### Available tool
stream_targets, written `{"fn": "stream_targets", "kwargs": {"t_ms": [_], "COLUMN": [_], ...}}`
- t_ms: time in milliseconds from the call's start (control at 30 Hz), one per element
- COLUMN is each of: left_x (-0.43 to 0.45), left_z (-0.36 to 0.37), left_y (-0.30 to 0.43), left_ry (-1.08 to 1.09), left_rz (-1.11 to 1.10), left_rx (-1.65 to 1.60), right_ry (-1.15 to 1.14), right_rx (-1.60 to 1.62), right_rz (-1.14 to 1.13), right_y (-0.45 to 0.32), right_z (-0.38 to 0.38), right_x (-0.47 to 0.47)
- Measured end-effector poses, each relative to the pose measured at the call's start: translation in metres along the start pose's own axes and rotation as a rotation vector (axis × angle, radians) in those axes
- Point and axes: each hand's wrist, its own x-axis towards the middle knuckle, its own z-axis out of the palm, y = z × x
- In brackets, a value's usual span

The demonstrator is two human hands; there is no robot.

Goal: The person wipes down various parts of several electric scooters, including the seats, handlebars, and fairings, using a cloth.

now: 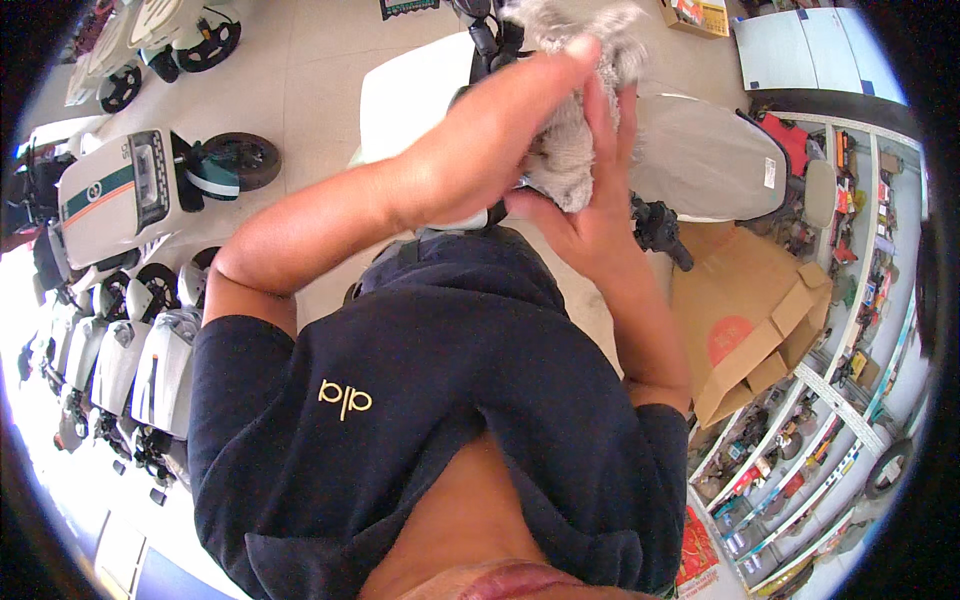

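A grey, fluffy cloth [570,142] is bunched between both hands, its upper end blurred. My left hand [600,180] comes up from the lower right, thumb and fingers around the cloth. From the left, my right hand [517,112] lies across the cloth, palm inward and fingers pointing up. Below and behind the hands are parts of a scooter: a white body panel [416,97], a black handlebar grip [664,232] and a scooter seat in a light cover [705,157]. The hands hide the middle of the scooter.
A large cardboard box [750,315] with raised flaps lies at the right, beside metal shelves [862,300] full of small parts. Parked scooters [161,375] line the left, one with a green and orange stripe [97,195]. A white cabinet [817,49] stands at the upper right.
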Motion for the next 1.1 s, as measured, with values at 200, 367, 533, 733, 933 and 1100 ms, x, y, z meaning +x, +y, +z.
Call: {"fn": "stream_targets", "kwargs": {"t_ms": [200,367,533,733,933,1100], "left_x": [-0.024,-0.014,-0.018,-0.031,-0.045,-0.071], "left_z": [-0.030,-0.077,-0.138,-0.119,-0.119,-0.118], "left_y": [-0.013,-0.040,-0.099,-0.148,-0.147,-0.118], "left_ry": [-0.147,0.374,0.480,0.404,0.346,0.369], "left_rz": [0.074,0.247,0.144,0.317,0.333,0.271], "left_rx": [0.439,0.354,0.576,1.033,1.126,0.639], "right_ry": [0.317,0.268,-0.071,-0.208,-0.220,-0.112], "right_rx": [0.464,0.566,0.276,-0.053,-0.044,0.256], "right_rz": [0.369,0.485,0.648,0.447,0.144,0.114], "right_y": [0.042,0.094,0.114,0.116,0.050,0.015], "right_z": [0.013,0.017,0.075,0.036,0.021,0.016], "right_x": [0.006,0.064,0.086,0.055,0.048,0.032]}}
